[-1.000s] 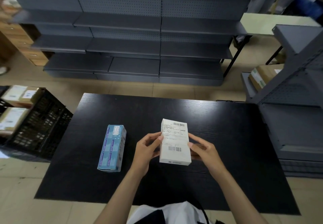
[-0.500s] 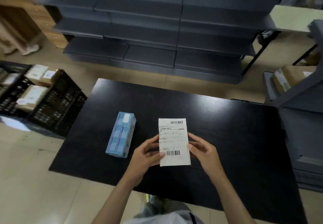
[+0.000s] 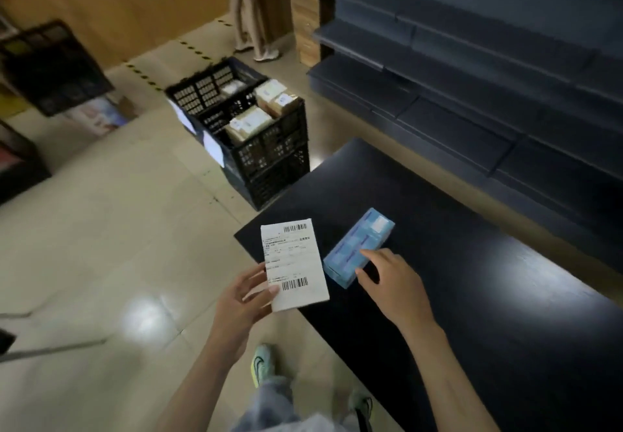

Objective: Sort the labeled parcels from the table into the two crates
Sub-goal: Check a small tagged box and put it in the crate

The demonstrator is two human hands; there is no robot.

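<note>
The right hand point(image 3: 391, 280) has let go of the white parcel point(image 3: 293, 263), and its open fingers now reach the blue box point(image 3: 359, 246) on the black table point(image 3: 472, 296). The left hand point(image 3: 246, 300) alone grips the white parcel, up over the table's corner. The black crate point(image 3: 269, 161) sits on the floor beyond.

Right hand point(image 3: 392, 283) released white parcel point(image 3: 293, 263), now at blue box point(image 3: 357, 242); left hand point(image 3: 246, 300) holds alone.

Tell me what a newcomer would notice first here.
The white labelled parcel, barcodes up, stands out in the left hand. Beside it the right hand reaches for the blue box on the black table; beyond, a black crate on the floor holds parcels.
</note>
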